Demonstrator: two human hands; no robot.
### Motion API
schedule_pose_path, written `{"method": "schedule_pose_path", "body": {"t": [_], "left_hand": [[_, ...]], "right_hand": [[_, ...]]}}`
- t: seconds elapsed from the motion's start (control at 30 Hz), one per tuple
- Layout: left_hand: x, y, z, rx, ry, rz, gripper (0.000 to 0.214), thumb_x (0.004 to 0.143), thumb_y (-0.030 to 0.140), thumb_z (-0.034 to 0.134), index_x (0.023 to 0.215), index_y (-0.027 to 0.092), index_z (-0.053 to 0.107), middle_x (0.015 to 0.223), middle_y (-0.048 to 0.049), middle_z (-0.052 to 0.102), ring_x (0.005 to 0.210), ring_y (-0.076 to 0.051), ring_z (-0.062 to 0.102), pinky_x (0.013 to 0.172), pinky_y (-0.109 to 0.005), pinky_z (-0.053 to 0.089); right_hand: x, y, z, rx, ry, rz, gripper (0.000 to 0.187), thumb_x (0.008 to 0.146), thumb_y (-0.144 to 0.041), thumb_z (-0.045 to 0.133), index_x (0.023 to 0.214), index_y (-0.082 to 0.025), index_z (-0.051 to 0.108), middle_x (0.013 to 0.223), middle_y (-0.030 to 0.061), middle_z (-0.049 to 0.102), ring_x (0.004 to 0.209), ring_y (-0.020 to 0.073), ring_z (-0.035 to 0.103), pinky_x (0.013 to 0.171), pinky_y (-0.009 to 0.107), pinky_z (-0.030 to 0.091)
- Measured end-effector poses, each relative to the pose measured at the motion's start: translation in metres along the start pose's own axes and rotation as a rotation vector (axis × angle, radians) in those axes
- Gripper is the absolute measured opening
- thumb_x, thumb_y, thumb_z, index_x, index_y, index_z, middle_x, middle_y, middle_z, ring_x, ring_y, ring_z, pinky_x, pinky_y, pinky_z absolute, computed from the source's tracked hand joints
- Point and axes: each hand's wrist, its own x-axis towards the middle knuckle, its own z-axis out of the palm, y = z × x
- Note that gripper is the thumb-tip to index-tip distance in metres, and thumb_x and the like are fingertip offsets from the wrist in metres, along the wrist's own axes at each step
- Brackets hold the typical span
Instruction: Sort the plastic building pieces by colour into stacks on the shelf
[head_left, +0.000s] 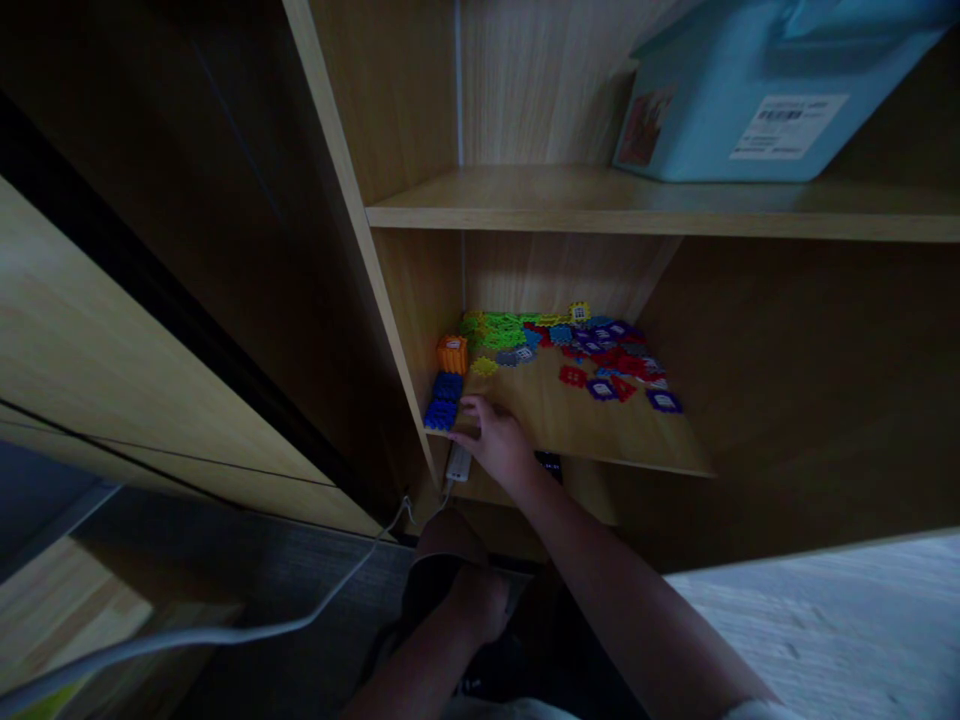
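My right hand (495, 435) reaches onto the low shelf, its thumb and fingers apart beside a front stack of blue plastic pieces (441, 414). Whether a fingertip touches that stack I cannot tell. Just behind it sits another blue stack (448, 386), then an orange stack (452, 355) against the side wall. Green pieces (499, 330) lie along the back, near a yellow piece (484, 367). Red and purple number pieces (602, 389) are scattered on the right half. My left hand (480, 600) rests low by my knee, its fingers hidden.
A light blue bin (735, 110) stands on the upper shelf (525, 215), above my right hand. Under the low shelf's front edge (600, 455) are a white power strip (459, 462) and a dark object (549, 465). A white cable (330, 595) runs across the lower left.
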Motion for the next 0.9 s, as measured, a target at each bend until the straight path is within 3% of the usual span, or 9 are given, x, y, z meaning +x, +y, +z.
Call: {"method": "schedule_pose_path", "body": {"t": [0.23,0.47,0.73,0.9], "left_hand": [[0.0,0.003,-0.003,0.008,-0.009,-0.012,0.041,0.088,0.034,0.066,0.123,0.017,0.08,0.129,-0.0192,0.08,0.12,-0.043,0.075,0.104,-0.056,0.06],[-0.004,0.004,-0.007,0.008,-0.03,-0.039,0.041,0.089,0.03,0.063,0.125,0.017,0.079,0.131,-0.0184,0.079,0.121,-0.04,0.075,0.104,-0.052,0.06],[-0.003,0.004,-0.008,0.005,-0.031,-0.024,0.043,0.089,0.031,0.064,0.126,0.014,0.079,0.131,-0.0208,0.078,0.121,-0.044,0.075,0.104,-0.055,0.06],[-0.006,0.005,-0.013,0.021,-0.031,-0.027,0.042,0.09,0.032,0.061,0.125,0.019,0.079,0.132,-0.0164,0.079,0.121,-0.039,0.075,0.106,-0.05,0.06]], "right_hand": [[-0.003,-0.002,0.0,0.014,0.01,-0.02,0.038,0.097,-0.027,0.079,0.131,-0.028,0.062,0.117,0.0048,0.082,0.105,0.0257,0.078,0.096,0.042,0.061],[0.0,-0.005,0.003,0.029,0.009,-0.026,0.04,0.096,-0.025,0.081,0.131,-0.027,0.063,0.12,0.0068,0.082,0.109,0.0263,0.077,0.098,0.043,0.06],[0.001,-0.006,0.004,0.029,0.016,0.003,0.04,0.096,-0.025,0.081,0.131,-0.028,0.063,0.119,0.0064,0.082,0.106,0.0269,0.078,0.097,0.044,0.061],[-0.002,-0.003,0.003,0.027,0.021,-0.039,0.04,0.096,-0.028,0.081,0.132,-0.027,0.063,0.12,0.0067,0.081,0.112,0.0264,0.076,0.102,0.043,0.059]]}}
